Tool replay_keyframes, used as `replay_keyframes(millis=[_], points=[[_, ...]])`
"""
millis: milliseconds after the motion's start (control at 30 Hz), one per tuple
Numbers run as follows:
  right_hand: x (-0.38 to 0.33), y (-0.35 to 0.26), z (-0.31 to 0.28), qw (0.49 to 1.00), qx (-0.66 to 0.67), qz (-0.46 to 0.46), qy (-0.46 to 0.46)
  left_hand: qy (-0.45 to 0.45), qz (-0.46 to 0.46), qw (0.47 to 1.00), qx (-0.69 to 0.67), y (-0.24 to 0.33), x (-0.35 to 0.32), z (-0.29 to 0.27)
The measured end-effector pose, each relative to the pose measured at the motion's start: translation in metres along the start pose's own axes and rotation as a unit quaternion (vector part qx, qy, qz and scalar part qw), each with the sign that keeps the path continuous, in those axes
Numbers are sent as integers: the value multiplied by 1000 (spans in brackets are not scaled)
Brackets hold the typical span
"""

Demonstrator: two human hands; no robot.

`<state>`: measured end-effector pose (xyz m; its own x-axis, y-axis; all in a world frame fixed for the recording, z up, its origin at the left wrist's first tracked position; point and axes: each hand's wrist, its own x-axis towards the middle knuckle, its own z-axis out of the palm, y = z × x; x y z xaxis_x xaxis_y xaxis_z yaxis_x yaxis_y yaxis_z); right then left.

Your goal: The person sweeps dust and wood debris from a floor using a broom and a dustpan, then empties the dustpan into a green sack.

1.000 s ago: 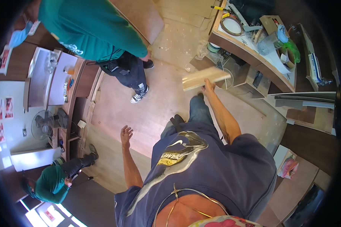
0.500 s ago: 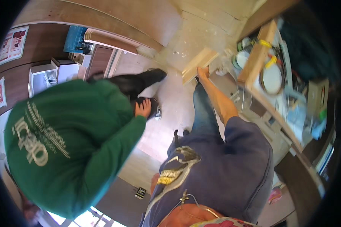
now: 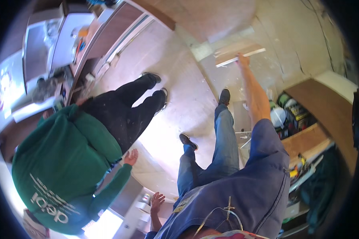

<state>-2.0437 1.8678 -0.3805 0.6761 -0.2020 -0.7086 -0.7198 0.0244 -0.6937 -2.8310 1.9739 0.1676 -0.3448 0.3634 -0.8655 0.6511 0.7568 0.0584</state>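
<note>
Board (image 3: 229, 52) in right hand (image 3: 243, 60), held over the floor (image 3: 273, 67), beyond the right edge of the pale floor sheet (image 3: 179, 91). Long axis roughly left-right, crosswise to the forearm; bulk lies just past the fingers, which pinch its near edge around mid-length. Left hand (image 3: 157, 202) empty, fingers loosely spread, well apart from board, near co-worker's hand (image 3: 131, 157).

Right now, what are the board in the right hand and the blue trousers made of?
The board looks like wood, perhaps plywood, with a plain, seemingly unpainted finish: its face is brown, its edge paler. The trousers seem denim with a dull finish: the blue cloth looks faded and creased.
</note>
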Motion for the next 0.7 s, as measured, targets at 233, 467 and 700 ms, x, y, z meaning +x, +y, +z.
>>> replay_keyframes(millis=[233,467,700], points=[[65,-33,17,975,47,-110,-187,-60,-48,995,-60,-102,-3,78],[-127,48,0,862,-331,-235,-303,-123,60,971,-197,-184,41,77],[-324,143,-89,770,-412,-72,-482,-33,272,942,-192,-211,90,79]])
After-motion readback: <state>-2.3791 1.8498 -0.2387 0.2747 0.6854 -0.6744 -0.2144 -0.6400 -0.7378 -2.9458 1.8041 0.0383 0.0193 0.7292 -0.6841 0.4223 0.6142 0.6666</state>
